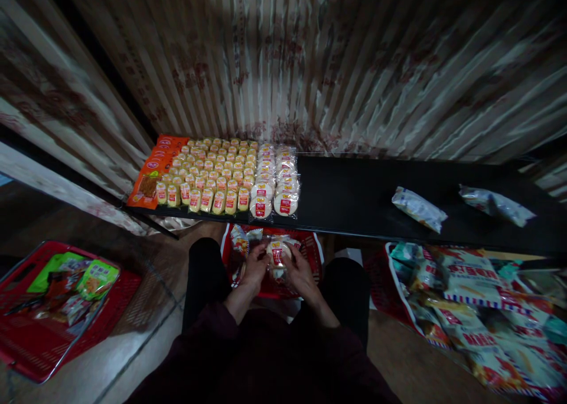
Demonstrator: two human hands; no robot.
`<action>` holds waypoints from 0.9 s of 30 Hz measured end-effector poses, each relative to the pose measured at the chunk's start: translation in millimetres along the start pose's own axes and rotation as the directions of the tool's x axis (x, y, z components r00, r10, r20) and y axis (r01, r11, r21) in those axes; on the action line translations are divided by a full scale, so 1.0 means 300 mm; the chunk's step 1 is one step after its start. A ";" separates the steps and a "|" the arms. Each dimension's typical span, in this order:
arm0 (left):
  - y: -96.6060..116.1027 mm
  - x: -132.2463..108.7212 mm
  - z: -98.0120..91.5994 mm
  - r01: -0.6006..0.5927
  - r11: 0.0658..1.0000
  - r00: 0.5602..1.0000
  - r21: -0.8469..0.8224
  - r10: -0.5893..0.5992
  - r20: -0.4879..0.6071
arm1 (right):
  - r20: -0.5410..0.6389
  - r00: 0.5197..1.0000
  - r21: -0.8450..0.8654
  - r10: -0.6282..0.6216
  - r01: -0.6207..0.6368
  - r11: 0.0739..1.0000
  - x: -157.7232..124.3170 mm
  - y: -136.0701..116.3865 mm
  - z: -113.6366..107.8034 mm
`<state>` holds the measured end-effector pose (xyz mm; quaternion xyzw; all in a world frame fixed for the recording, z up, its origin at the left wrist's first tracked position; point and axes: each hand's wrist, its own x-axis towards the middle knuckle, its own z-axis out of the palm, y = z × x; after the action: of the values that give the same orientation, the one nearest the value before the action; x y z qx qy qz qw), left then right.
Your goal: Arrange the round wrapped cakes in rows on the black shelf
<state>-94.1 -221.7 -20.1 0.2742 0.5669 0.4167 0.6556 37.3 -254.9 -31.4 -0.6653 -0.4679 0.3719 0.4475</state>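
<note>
Between my knees, over a red basket (319,262), both hands hold a clear packet of round white crackers (278,254) with a red label. My left hand (254,269) grips its left side, and my right hand (302,271) has the right side. Other wrapped snacks (240,240) lie in the basket below. On the black shelf ahead stand two columns of similar round cracker packets (286,202). To their left are many rows of small yellow wrapped cakes (218,201), beside flat orange bags (147,179) at the shelf's left end.
Two white snack bags (419,208) (498,204) lie on the right of the black shelf (341,197). A red basket (119,300) with green and brown packets stands at left. Another basket (390,286) at right overflows with large snack bags (472,274). Pleated curtain (283,67) hangs behind.
</note>
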 end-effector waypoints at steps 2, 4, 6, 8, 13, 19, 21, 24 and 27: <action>0.018 -0.002 0.008 -0.054 0.998 0.998 0.011 0.054 -0.018 | -0.012 1.000 -0.025 0.014 -0.014 1.000 0.003 0.001 0.000; 0.040 -0.005 0.018 -0.117 0.993 0.993 0.016 0.118 -0.022 | -0.024 1.000 -0.071 0.020 -0.021 0.997 0.005 -0.010 -0.004; 0.065 -0.005 0.029 -0.169 0.986 0.986 0.008 0.169 -0.010 | -0.032 0.999 -0.125 0.019 -0.023 0.992 0.010 -0.030 -0.013; 0.087 -0.002 0.040 -0.198 0.980 0.980 -0.011 0.198 0.003 | -0.051 0.998 -0.174 0.023 -0.032 0.984 0.017 -0.052 -0.024; 0.113 0.022 0.069 -0.296 0.955 0.955 0.020 0.296 0.008 | -0.085 0.996 -0.178 -0.005 -0.010 0.984 0.061 -0.087 -0.053; 0.166 0.033 0.112 -0.416 0.898 0.909 0.140 0.416 0.029 | -0.140 0.987 -0.100 -0.080 0.066 0.993 0.126 -0.119 -0.077; 0.188 0.034 0.128 -0.445 0.881 0.895 0.162 0.443 0.046 | -0.153 0.983 -0.087 -0.097 0.084 0.993 0.147 -0.128 -0.083; 0.209 0.037 0.148 -0.463 0.873 0.886 0.151 0.459 0.065 | -0.150 0.984 -0.055 -0.100 0.093 0.994 0.182 -0.136 -0.088; 0.219 0.040 0.162 -0.499 0.856 0.867 0.137 0.492 0.083 | -0.164 0.980 -0.067 -0.112 0.102 0.993 0.217 -0.141 -0.092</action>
<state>-62.3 -172.8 38.5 0.4697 0.4928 0.5200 0.5159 68.8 -192.6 12.4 -0.6808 -0.4744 0.2764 0.4849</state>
